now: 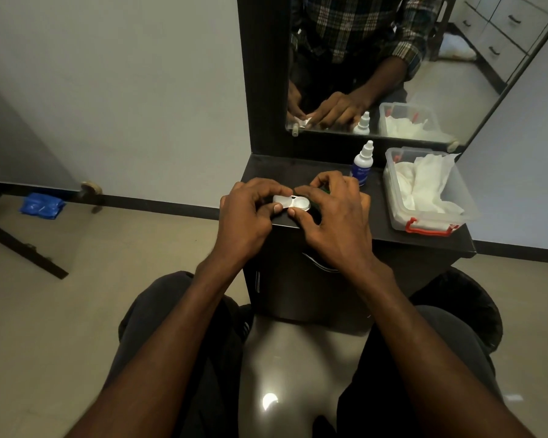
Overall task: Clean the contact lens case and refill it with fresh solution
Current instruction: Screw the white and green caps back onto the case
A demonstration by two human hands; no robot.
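A white contact lens case (293,203) with two round wells is held just above the front left of the dark counter (377,226). My left hand (247,216) grips its left end, fingers curled over the top and thumb underneath. My right hand (332,216) pinches the right well between thumb and fingers; something dark green shows under those fingers, mostly hidden. A small white solution bottle (363,164) with a blue label and a white cap stands upright behind my right hand, untouched.
A clear plastic box (431,213) with red latches holds white tissues at the counter's right side. A mirror (393,58) stands behind the counter and reflects my hands. A blue packet (41,206) lies on the floor at the left wall.
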